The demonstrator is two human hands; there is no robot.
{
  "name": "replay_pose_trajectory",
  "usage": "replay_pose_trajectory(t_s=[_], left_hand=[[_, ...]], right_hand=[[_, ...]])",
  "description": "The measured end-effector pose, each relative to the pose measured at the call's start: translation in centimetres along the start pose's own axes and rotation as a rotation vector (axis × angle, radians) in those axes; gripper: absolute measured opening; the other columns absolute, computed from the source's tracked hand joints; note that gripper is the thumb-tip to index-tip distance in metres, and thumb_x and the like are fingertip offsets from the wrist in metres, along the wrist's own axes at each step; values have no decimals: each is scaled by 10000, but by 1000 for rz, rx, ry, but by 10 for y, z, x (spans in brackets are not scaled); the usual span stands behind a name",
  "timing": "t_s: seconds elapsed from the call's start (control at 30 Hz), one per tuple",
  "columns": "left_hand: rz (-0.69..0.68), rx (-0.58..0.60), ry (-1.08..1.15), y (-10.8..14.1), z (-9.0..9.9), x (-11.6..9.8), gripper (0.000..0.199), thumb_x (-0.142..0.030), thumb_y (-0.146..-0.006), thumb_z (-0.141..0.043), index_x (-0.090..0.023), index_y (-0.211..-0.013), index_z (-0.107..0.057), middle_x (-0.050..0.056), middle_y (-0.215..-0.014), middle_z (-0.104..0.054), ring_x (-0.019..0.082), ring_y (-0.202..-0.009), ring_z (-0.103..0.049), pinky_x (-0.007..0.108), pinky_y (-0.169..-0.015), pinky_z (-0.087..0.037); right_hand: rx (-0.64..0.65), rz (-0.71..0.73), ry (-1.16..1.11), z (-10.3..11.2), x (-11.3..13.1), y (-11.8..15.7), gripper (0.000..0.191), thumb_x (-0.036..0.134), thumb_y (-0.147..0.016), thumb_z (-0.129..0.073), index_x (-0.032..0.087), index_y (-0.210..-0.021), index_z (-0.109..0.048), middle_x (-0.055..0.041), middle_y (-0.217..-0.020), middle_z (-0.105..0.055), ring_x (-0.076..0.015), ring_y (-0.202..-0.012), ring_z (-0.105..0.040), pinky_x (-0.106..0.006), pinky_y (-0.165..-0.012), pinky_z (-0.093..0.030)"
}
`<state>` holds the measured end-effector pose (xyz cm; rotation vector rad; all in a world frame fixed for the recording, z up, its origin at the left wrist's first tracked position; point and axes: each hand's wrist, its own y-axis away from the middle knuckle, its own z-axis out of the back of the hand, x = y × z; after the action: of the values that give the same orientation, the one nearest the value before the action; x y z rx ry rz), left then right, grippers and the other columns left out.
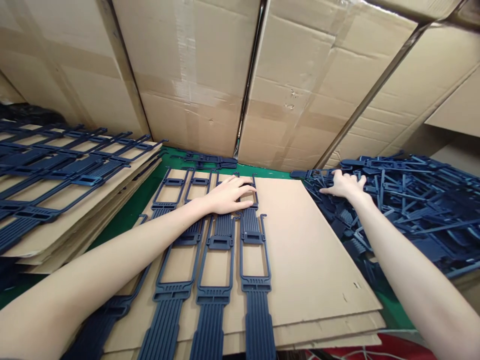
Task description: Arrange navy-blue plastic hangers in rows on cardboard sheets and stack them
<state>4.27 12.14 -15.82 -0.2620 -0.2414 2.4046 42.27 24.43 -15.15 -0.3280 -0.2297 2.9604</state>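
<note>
My left hand (230,195) lies with fingers spread over the top of a dark blue ribbed plastic frame (255,250) on the cardboard sheet (296,240). More such plastic frames (213,270) stand in rows beside it, their lower ends running past the bottom of the view. At the right, my right hand (347,185) rests at the near-left edge of a heap of dark blue plastic parts (416,205). Its thumb and fingers are apart, and some fingertips are hidden against the heap. Nothing shows held in either hand.
To the left, a stack of cardboard sheets (93,215) carries more of these frames laid in rows. A few loose parts (206,161) lie on the green surface (258,171) behind. Large cardboard boxes (195,65) form a wall along the back.
</note>
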Motion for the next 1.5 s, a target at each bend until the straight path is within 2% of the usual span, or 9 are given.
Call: replay_pose_trajectory(t_s=[0.13,0.3,0.5,0.87,1.03,1.13,1.23,1.37,1.5], left_hand=[[3,-6,2,0,-1,0,431,-459,-921,-469,-207,-1263,-541,105,-1380,-466,281,-1283,-409,436,-1090,-273],[1,-20,-10,2,-3,-2,428,-484,-923,-452,-230,-1256,-539,93,-1369,-477,274,-1258,-433,450,-1094,-261],[3,-16,-20,2,-5,-3,433,-479,-927,-445,-220,-1262,-534,92,-1350,-479,271,-1242,-442,459,-1103,-246],[10,-15,6,2,-8,-4,429,-476,-935,-423,-213,-1257,-529,99,-1374,-457,266,-1291,-401,477,-1129,-197],[16,-9,7,3,-7,-5,433,-476,-937,-431,-209,-1263,-531,96,-1370,-465,257,-1297,-396,468,-1134,-189],[14,-14,-5,4,-6,-5,429,-477,-936,-432,-212,-1257,-537,95,-1357,-476,255,-1286,-409,458,-1127,-206],[5,-15,-6,4,-7,-5,433,-482,-937,-425,-211,-1257,-536,99,-1358,-474,254,-1283,-412,458,-1124,-212],[2,-14,-12,4,-8,-4,430,-484,-940,-414,-221,-1261,-526,98,-1352,-477,254,-1281,-415,463,-1120,-217],[5,-15,-8,3,-9,-3,429,-483,-937,-418,-227,-1265,-521,91,-1344,-481,257,-1275,-418,469,-1124,-207]], right_hand=[[-131,27,72,-3,18,5,614,453,-773,-631,89,-1230,-440,-258,-1193,-548,-398,-1149,-492,-508,-963,-266],[-101,137,60,6,27,0,611,456,-706,-685,148,-1179,-452,-204,-1116,-584,-363,-1027,-572,-487,-900,-321],[-106,208,72,33,46,-13,614,456,-680,-719,160,-1159,-474,-187,-1099,-582,-357,-963,-592,-450,-814,-386],[-162,555,68,85,113,-32,414,220,-750,-618,210,-1157,-547,-126,-1128,-638,-310,-993,-589,-406,-778,-428],[-263,808,-66,90,136,-28,326,237,-842,-541,232,-1165,-582,-94,-1192,-628,-287,-1143,-512,-563,-991,-278],[-315,910,-107,94,145,-23,267,271,-877,-506,251,-1125,-602,-66,-1235,-608,-261,-1207,-461,-561,-1060,-164],[-398,909,-149,99,149,-15,219,311,-907,-456,229,-979,-646,-76,-1132,-648,-259,-1144,-492,-504,-1045,-216],[-542,813,-244,105,148,-4,354,389,-940,-371,196,-866,-658,-120,-1001,-661,-300,-1079,-505,-475,-952,-319],[-589,503,-399,110,148,0,436,380,-966,-298,164,-845,-657,-147,-1039,-641,-304,-1090,-509,-430,-909,-367]])
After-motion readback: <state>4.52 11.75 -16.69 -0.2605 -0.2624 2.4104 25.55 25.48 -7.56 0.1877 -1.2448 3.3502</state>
